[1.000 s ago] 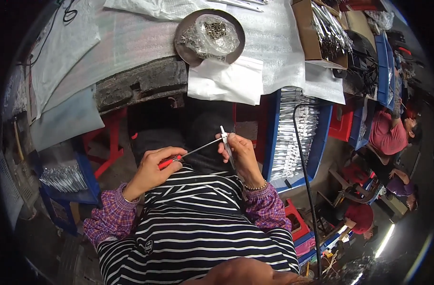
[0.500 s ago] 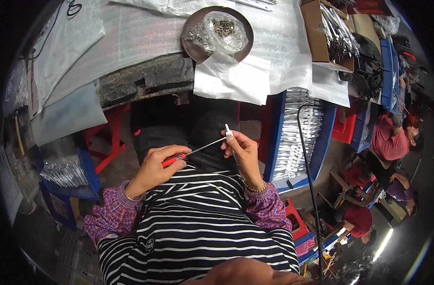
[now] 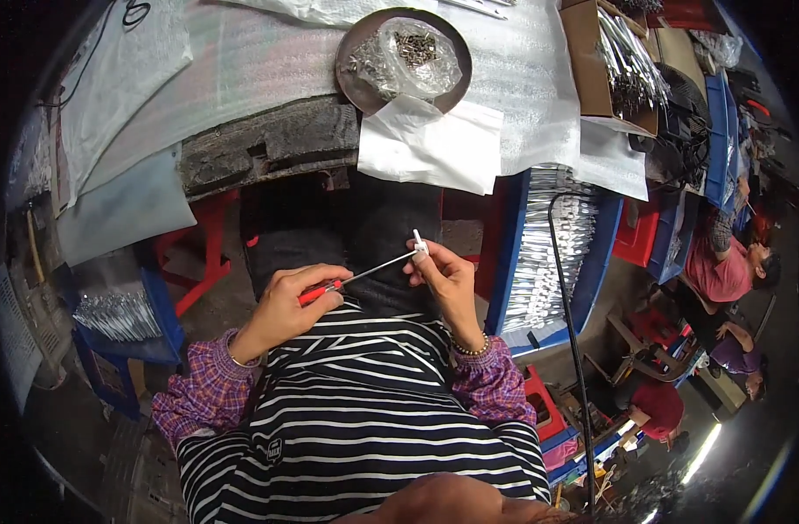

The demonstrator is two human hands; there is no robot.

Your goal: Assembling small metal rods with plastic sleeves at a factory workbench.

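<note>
My left hand (image 3: 296,306) is closed round the red handle of a screwdriver (image 3: 378,270), whose thin metal shaft points up and to the right. Between the thumb and fingers of my right hand (image 3: 446,281) is a small white part (image 3: 419,244) with a narrow end sticking up. The screwdriver's tip meets this part or lies right beside it; the fingers hide the exact contact. Both hands are above my lap, in front of the striped top.
On the covered table (image 3: 268,65) ahead, a round dish (image 3: 348,80) holds a plastic bag of small metal pieces. Blue bins (image 3: 602,262) of silvery parts stand on both sides. A black bent rod (image 3: 567,306) rises at right. People (image 3: 714,271) sit farther right.
Both hands and the screwdriver keep nearly the same pose. The white part looks slightly turned in my right fingers. The whole view has shifted a little.
</note>
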